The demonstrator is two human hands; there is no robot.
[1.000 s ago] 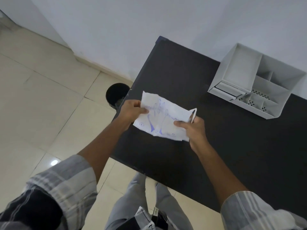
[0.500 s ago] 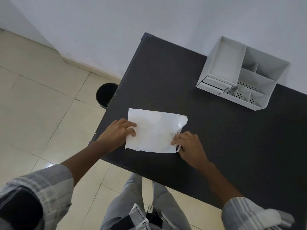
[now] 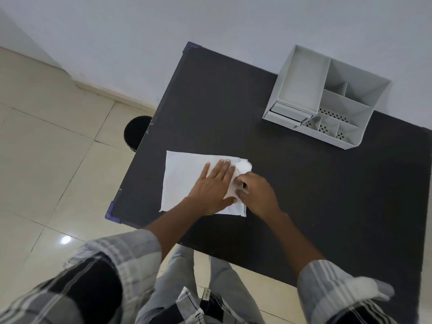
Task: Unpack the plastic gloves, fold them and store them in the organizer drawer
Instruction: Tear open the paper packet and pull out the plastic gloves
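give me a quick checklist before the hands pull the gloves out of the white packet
1. White paper glove packet lying flat on the black table: ok.
2. Left hand pressed flat on the packet, pinning it: ok.
3. Right hand at the packet's torn right edge: ok; its grip on anything: cannot tell.
4. Gloves visible at the opening: cannot tell.
5. Grey plastic desk organizer upright at the table's far side: ok.
6. Its small drawer open for storing: not ok, looks shut.

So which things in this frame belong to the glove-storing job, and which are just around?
Belongs to the job:
white glove packet, flat on the table
left hand, pressed on it
right hand, fingers at its right edge
grey organizer

Just around:
black bin on the floor
black table
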